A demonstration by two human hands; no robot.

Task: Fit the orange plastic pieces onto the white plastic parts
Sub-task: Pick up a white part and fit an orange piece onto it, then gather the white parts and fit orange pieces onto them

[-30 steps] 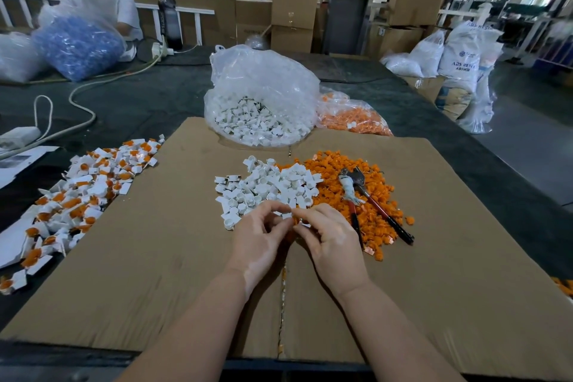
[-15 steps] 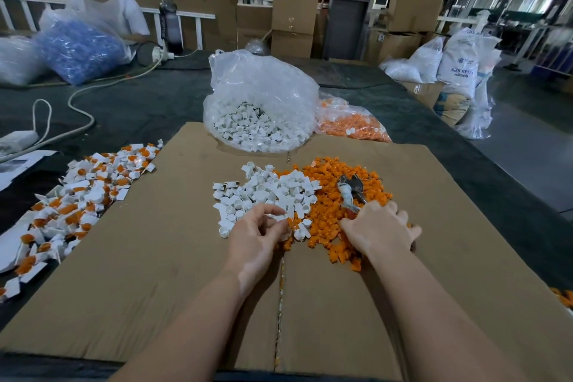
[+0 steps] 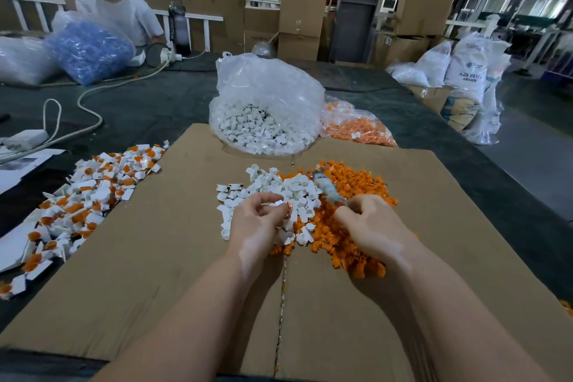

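Note:
A loose pile of white plastic parts (image 3: 279, 192) lies mid-cardboard, with a pile of orange pieces (image 3: 356, 183) touching it on the right. My left hand (image 3: 257, 223) pinches a small white part with an orange piece (image 3: 286, 205) at its fingertips, just above the white pile. Over the orange pile, my right hand (image 3: 372, 226) grips the handles of a pair of pliers (image 3: 324, 184). The blurred plier head points up and left, toward the part in my left hand. The handles are hidden inside my fist.
Fitted white-and-orange parts (image 3: 86, 195) are heaped at the left edge of the cardboard sheet (image 3: 155, 257). A clear bag of white parts (image 3: 263, 115) and a bag of orange pieces (image 3: 356, 127) stand behind. Another person (image 3: 114, 6) sits far left by a blue bag.
My right hand left the left hand, reached right to the pliers on the orange pile, picked them up and brought them back toward the left hand, which stayed over the white pile.

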